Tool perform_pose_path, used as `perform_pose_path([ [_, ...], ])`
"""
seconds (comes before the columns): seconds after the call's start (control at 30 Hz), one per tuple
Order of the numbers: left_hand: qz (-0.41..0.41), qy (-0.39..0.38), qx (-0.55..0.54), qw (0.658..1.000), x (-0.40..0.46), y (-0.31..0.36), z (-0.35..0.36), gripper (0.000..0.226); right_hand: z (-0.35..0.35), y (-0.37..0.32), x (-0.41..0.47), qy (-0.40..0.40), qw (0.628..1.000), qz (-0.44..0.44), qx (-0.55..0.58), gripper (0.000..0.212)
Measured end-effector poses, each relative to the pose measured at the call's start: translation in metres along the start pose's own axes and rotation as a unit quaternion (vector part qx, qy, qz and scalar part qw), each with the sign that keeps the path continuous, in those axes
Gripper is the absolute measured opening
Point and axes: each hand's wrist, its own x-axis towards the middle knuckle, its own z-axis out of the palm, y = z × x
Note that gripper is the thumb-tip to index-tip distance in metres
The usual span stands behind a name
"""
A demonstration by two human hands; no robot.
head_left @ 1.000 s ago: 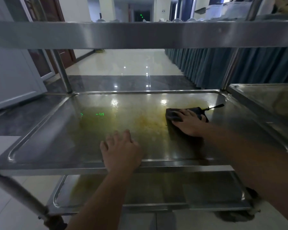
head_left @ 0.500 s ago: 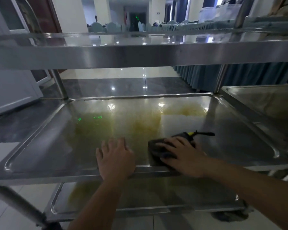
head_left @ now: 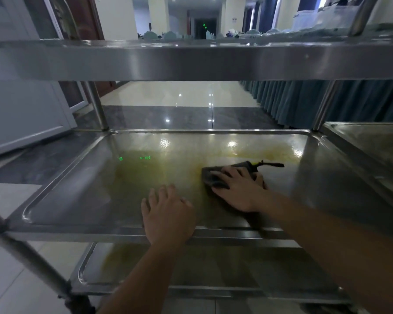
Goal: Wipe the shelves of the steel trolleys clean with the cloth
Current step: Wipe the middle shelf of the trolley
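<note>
I look into a steel trolley whose middle shelf [head_left: 82, 177] is smeared with yellowish grime across its centre and back right. A dark grey cloth [head_left: 210, 177] with a yellow-and-black loop lies on that shelf right of centre. My right hand [head_left: 238, 189] presses flat on the cloth with fingers spread. My left hand [head_left: 167, 215] rests palm down on the shelf near its front rim, fingers straight, holding nothing. The top shelf [head_left: 191, 62] crosses the view above, and the bottom shelf [head_left: 213, 270], also stained, shows below.
A second steel trolley [head_left: 372, 141] stands close on the right. Upright posts [head_left: 95, 105] frame the shelf at the back corners. Beyond lie a glossy tiled floor, a white door on the left and blue-green skirted tables [head_left: 304, 103] on the right.
My right hand slid the cloth from the back right toward the front rim, then pushed it away again to mid-shelf. My left hand stayed planted at the front edge.
</note>
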Motion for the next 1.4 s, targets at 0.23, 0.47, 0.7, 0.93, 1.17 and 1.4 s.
perform_pose_path([
  [0.23,-0.031,0.011,-0.078,0.996,0.007,-0.002,-0.005,0.051,0.023,-0.04,-0.105,0.009,0.998,-0.064,-0.016,0.072],
  [0.47,0.016,0.021,-0.116,0.993,0.017,-0.03,-0.04,0.049,0.017,-0.046,-0.109,0.0,0.999,-0.053,-0.004,0.061],
  [0.7,-0.065,-0.005,-0.001,0.998,0.041,-0.12,-0.055,0.041,0.006,-0.063,-0.096,-0.002,0.999,-0.011,0.033,0.067],
  [0.93,-0.008,0.019,0.039,0.999,0.04,-0.122,-0.046,0.039,-0.015,-0.066,0.017,-0.019,0.998,0.043,0.041,0.056],
  [1.17,-0.013,0.037,0.034,0.999,0.05,-0.123,-0.04,0.039,-0.019,-0.072,0.093,0.004,0.995,0.095,0.023,0.061],
  [1.4,-0.024,0.042,0.024,0.999,0.048,-0.124,-0.041,0.037,-0.012,-0.11,-0.032,-0.042,0.997,-0.044,-0.048,0.064],
])
